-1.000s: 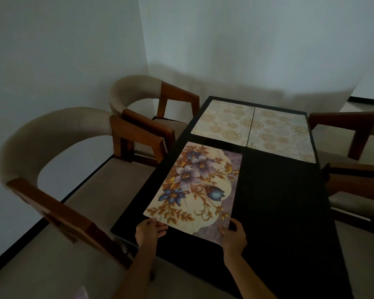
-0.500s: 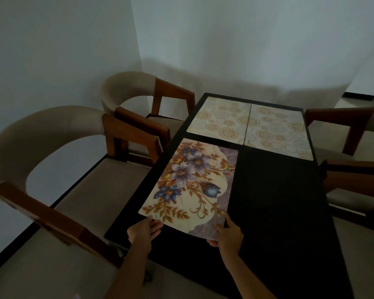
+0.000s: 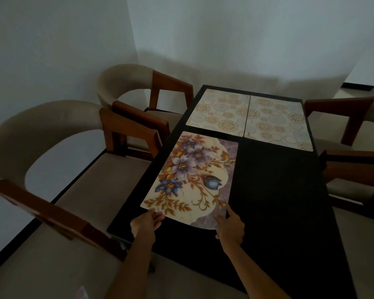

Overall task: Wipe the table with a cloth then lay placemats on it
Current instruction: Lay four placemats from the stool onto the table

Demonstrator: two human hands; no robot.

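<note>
1. Head view: a dark table (image 3: pixel 279 201) is seen from above in dim light, with three placemats laid on it.
2. A floral placemat (image 3: pixel 192 180) is laid flat on the near-left part of the table, long side running away from the camera, its left edge close to the table's left edge.
3. The left hand (image 3: pixel 146 223) is placed at the mat's near-left corner; fingers (image 3: pixel 157 217) are loosely curled, tips touching the near edge. Whether the corner is pinched or only touched cannot be told.
4. The right hand (image 3: pixel 230 228) is set at the near-right corner; fingers are spread partly open, one fingertip (image 3: pixel 228 209) laid along the mat's right edge, the thumb resting on the mat's purple border. A firm grip is not visible.
5. Two circle-patterned placemats, left one (image 3: pixel 219 112) and right one (image 3: pixel 276 121), are laid side by side at the far end, edges touching; the floral mat lies just short of the left one.
6. Beige chairs with wooden arms are seen on the left (image 3: pixel 58 147) and the right (image 3: pixel 350 160) of the table.
</note>
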